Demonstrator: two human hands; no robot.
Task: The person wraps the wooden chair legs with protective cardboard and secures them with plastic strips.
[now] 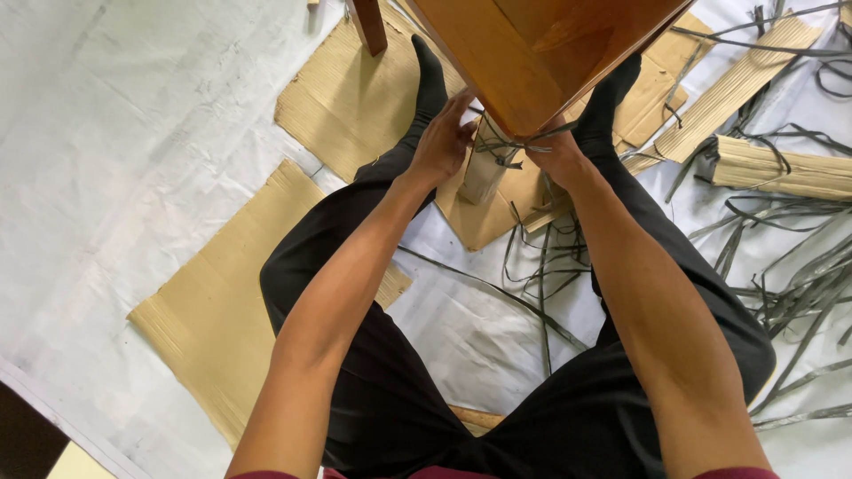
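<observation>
Head view, left hand (439,142) and right hand (555,153) gripping dark strap (519,140) under wooden furniture corner (524,66)

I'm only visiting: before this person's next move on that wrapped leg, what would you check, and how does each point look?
1. Left hand on the work: ok, it rests against the cardboard-wrapped leg.
2. Right hand on the work: ok, at the dark strap tied round the wrap.
3. Strap tight: cannot tell.
4. Wooden furniture steady: cannot tell; it sits between both socked feet.
5. Spare straps nearby: ok, a loose pile lies to the right.
6. Spare cardboard nearby: ok, sheets lie on the white floor cover.
</observation>
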